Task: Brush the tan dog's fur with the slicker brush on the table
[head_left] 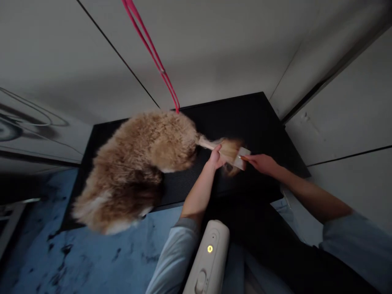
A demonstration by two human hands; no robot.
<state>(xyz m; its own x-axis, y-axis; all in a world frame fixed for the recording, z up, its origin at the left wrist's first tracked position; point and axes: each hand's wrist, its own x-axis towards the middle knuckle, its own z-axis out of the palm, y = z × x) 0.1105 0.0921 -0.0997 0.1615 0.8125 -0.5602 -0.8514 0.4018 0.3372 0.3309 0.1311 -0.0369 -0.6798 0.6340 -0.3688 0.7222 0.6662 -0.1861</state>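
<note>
A fluffy tan dog (143, 143) is on a black-topped table, its head end hanging at the lower left and its rear toward the middle. The dog's tail (228, 149) stretches out to the right, its long hair fanned and blurred. My left hand (217, 158) is closed around the tail partway along, thumb on top. In my right hand (263, 164) is a slicker brush (242, 158) with a pale flat head and an orange-brown handle. The brush head lies against the tail hair, just right of my left hand.
The black ribbed table (241, 114) stands against pale wall panels (229, 49). A pink looped cord (153, 57) hangs down to the dog's back. A white device (211, 253) with a yellow light is close below me. Dark clumps of hair lie on the blue floor (101, 261).
</note>
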